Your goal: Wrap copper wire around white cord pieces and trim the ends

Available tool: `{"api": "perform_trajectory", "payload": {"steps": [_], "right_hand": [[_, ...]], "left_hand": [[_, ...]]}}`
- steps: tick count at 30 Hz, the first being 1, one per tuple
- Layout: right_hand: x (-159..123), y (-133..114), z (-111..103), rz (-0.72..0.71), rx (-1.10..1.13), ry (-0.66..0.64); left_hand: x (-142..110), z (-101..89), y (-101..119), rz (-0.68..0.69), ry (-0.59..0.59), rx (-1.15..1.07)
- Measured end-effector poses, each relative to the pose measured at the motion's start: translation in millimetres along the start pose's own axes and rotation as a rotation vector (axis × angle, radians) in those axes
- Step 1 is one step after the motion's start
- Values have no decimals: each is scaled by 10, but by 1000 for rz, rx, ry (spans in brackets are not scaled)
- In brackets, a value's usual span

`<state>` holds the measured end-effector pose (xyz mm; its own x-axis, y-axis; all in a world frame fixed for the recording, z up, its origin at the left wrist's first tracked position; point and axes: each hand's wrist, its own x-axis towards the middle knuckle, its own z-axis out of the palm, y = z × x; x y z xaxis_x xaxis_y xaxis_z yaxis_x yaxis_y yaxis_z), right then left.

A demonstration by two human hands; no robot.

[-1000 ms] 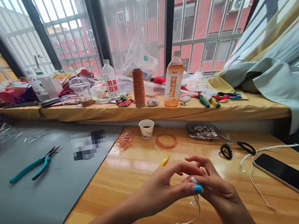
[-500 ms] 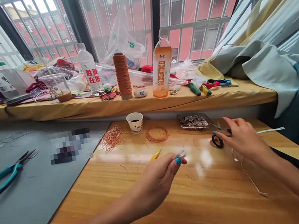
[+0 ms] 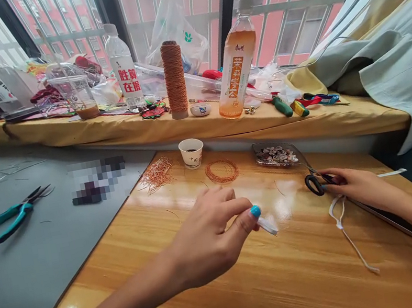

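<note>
My left hand hovers over the middle of the wooden table, thumb and forefinger pinched on a small white strip. The end of the strip sticks out past the blue thumbnail; the rest is hidden in the fingers. At the right, my right hand has its fingers closed on a handle of the black scissors, which lie with their blades toward the clear tray. Below this hand a thin white cord lies on the table. A dark phone is partly covered by the right forearm.
A paper cup of dark liquid stands between a pile of cut copper-coloured threads and a wire-like coil. Teal pliers lie on the grey mat at left. Bottles, including an orange drink, and a thread spool line the sill.
My hands have parted: the right moved away to the scissors and closed on a handle, while the left kept the white strip. The view has shifted, and the other person's hand at far left is gone.
</note>
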<state>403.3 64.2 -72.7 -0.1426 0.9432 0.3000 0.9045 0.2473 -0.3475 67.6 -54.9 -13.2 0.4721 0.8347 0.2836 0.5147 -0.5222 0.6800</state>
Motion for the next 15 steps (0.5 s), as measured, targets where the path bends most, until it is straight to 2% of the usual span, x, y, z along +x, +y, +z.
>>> {"api": "perform_trajectory", "payload": {"steps": [3, 7, 10, 15], "right_hand": [[-38, -155, -166, 177, 36, -168], [-136, -441, -431, 261, 467, 5], [-209, -688, -489, 302, 756, 43], [-346, -1053, -333, 370, 1241, -219]], "left_hand": [[-23, -29, 23, 21, 61, 89], [-38, -35, 25, 62, 165, 184], [-42, -27, 14, 94, 232, 220], [-33, 0, -24, 97, 330, 229]]}}
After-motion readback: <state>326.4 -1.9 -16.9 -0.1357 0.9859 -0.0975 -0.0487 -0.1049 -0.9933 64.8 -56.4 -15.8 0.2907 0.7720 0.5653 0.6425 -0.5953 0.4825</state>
